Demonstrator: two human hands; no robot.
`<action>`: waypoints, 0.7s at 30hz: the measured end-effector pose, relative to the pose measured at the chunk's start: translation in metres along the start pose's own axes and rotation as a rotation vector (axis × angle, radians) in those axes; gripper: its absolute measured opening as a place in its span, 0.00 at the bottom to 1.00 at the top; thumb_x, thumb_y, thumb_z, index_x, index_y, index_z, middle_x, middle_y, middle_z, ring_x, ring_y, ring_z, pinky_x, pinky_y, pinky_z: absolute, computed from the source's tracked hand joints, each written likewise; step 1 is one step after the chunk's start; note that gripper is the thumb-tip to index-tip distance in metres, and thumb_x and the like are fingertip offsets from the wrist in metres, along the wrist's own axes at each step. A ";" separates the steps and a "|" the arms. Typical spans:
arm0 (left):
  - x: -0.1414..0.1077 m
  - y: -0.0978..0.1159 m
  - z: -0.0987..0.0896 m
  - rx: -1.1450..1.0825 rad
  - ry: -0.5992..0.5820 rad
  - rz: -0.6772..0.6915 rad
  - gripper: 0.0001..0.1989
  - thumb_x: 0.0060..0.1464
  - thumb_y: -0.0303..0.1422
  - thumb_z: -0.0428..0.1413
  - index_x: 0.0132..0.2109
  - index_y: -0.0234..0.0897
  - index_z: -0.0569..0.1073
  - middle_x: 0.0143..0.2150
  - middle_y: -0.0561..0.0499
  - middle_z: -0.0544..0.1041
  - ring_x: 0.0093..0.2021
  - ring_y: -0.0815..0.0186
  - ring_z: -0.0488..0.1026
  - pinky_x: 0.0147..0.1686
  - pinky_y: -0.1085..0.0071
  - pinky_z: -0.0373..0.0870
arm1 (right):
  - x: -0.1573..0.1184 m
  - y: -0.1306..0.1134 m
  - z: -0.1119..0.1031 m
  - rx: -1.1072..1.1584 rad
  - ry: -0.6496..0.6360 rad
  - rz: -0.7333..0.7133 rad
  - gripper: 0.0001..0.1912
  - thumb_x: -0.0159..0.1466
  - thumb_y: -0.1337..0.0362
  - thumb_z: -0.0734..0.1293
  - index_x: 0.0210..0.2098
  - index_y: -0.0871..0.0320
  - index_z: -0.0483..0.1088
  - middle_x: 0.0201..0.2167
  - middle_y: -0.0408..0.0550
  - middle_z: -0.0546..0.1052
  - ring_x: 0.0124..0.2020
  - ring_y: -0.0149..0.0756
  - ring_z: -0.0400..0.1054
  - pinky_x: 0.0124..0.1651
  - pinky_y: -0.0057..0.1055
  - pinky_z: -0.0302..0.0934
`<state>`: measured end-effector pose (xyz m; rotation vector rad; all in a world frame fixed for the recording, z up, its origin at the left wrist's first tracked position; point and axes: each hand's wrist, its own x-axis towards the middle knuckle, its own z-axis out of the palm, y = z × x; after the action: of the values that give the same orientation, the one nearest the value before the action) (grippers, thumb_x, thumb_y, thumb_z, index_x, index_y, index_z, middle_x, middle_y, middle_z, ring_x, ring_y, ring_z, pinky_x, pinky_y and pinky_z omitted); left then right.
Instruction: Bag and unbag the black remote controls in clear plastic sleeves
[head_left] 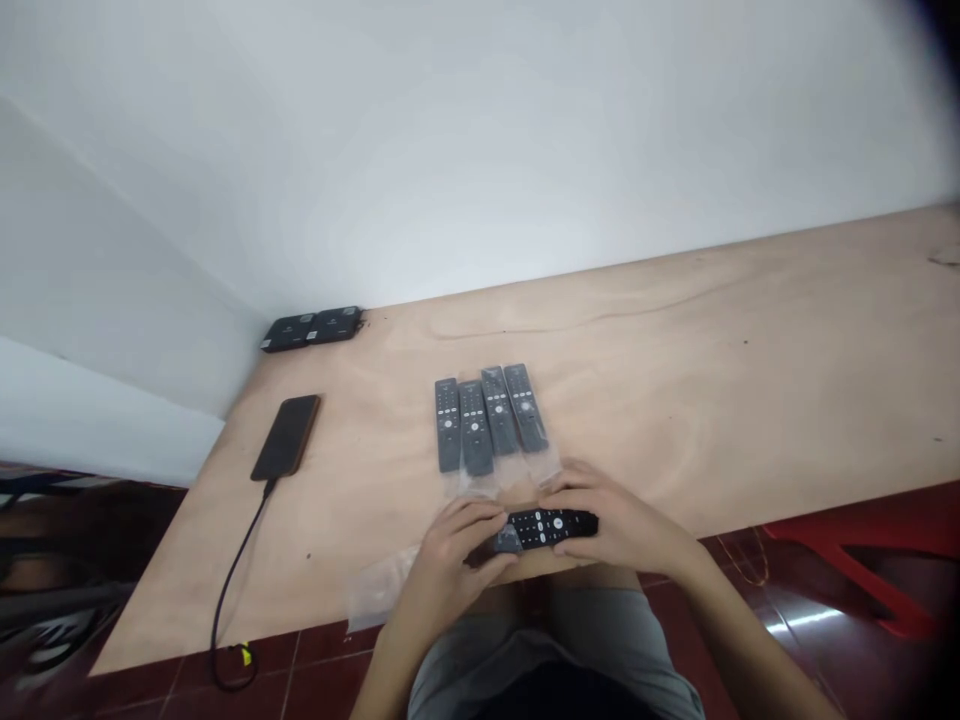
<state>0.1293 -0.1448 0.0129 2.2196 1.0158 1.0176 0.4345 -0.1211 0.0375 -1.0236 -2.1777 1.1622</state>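
Observation:
A black remote control (pixel 541 528) with white buttons lies crosswise between my hands at the table's near edge. My left hand (pixel 459 548) grips its left end, where a clear plastic sleeve (pixel 508 538) covers part of it. Fingers and thumb of my right hand (pixel 600 515) are closed round the bare right end. Just beyond my hands, several more remote controls (pixel 475 428) lie side by side in clear plastic sleeves. Another clear plastic sleeve (pixel 377 588) sits flat by my left forearm, partly hidden under it.
A phone (pixel 286 438) rests on the wooden table (pixel 675 370) at the left, its black cable (pixel 232 570) hanging over the front edge. Two black boxes (pixel 312 328) stand at the back left corner against the wall. A red object (pixel 862 570) is below the table at right.

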 end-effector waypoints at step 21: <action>0.001 0.003 -0.015 0.088 -0.152 -0.064 0.28 0.63 0.30 0.71 0.67 0.47 0.76 0.59 0.45 0.85 0.59 0.52 0.81 0.61 0.51 0.80 | -0.014 0.005 -0.004 0.007 0.035 0.104 0.32 0.65 0.66 0.81 0.67 0.43 0.78 0.64 0.49 0.78 0.70 0.54 0.66 0.76 0.51 0.60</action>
<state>0.1193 -0.1439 0.0241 2.2804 1.0740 0.7779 0.4477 -0.1279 0.0346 -1.1580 -2.1139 1.1878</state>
